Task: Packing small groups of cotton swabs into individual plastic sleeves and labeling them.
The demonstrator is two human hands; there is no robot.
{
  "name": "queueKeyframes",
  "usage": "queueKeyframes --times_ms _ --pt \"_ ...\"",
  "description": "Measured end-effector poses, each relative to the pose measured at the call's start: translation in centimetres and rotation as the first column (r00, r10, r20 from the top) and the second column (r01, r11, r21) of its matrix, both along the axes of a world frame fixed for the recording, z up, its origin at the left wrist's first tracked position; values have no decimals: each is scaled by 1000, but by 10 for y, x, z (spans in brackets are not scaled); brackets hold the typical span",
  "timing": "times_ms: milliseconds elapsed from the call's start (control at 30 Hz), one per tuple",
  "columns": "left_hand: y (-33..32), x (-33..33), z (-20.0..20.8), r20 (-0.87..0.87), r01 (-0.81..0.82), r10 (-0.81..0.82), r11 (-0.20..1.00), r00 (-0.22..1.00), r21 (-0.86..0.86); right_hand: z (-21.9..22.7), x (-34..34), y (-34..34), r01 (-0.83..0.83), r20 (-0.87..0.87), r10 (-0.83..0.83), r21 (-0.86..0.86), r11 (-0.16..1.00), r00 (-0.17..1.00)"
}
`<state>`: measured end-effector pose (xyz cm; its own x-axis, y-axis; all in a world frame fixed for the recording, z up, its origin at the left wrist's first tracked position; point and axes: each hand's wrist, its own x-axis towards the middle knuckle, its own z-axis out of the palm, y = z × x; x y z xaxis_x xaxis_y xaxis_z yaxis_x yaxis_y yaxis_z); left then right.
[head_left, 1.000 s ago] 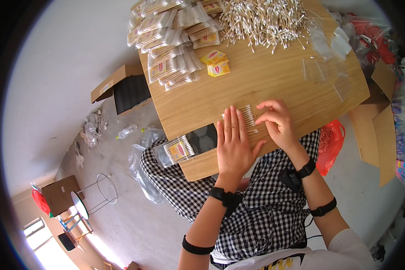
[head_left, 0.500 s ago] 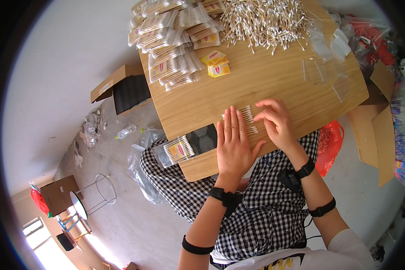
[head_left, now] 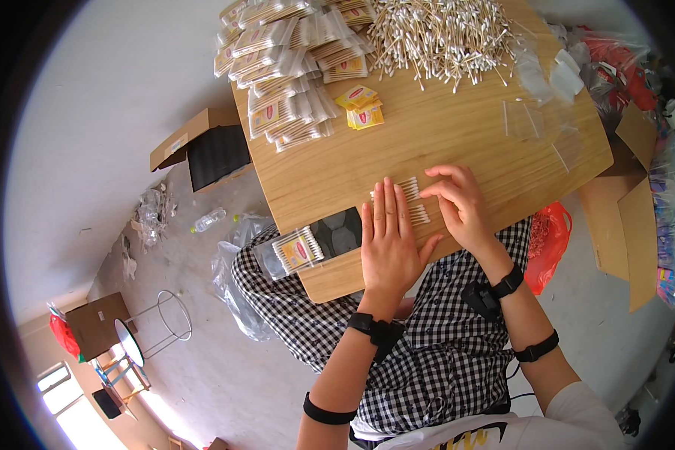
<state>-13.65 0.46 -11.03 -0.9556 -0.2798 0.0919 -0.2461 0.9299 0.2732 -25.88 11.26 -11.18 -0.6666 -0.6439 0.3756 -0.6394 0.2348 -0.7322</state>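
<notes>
My left hand (head_left: 391,238) lies flat, fingers stretched together and thumb out, over a row of cotton swabs (head_left: 415,201) on the wooden table. Swab tips stick out on both sides of its fingers. At the row's right end is my right hand (head_left: 461,204), its fingers bent and apart, with nothing visible in them. Left of my left hand, a dark grey pad (head_left: 337,231) lies at the table's near edge. Across its left part sits a clear plastic bag (head_left: 275,255) with a row of swabs and a yellow card (head_left: 297,250) in it.
Packed swab bags (head_left: 281,90) are piled at the far left of the table (head_left: 457,135). Yellow cards (head_left: 364,109) lie beside them. Loose swabs (head_left: 442,37) are heaped at the back. Clear empty bags (head_left: 540,116) lie at right. A cardboard box (head_left: 619,210) stands beyond the right edge.
Next to my right hand, the swabs have shifted slightly. Both hands keep nearly the same place and pose.
</notes>
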Motion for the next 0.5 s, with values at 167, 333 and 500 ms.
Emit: queueKeyframes --times_ms 167,333,500 --pt "0 0 0 -5 0 0 1000 1000 0 1 0 0 -8 -15 8 24 1000 1000" --pt "-1 0 1 -8 1 -1 1000 1000 3 -1 -1 0 -14 -16 14 17 1000 1000" --pt "-1 0 1 -5 1 -1 1000 1000 5 -1 0 -2 13 -10 -13 -5 1000 1000"
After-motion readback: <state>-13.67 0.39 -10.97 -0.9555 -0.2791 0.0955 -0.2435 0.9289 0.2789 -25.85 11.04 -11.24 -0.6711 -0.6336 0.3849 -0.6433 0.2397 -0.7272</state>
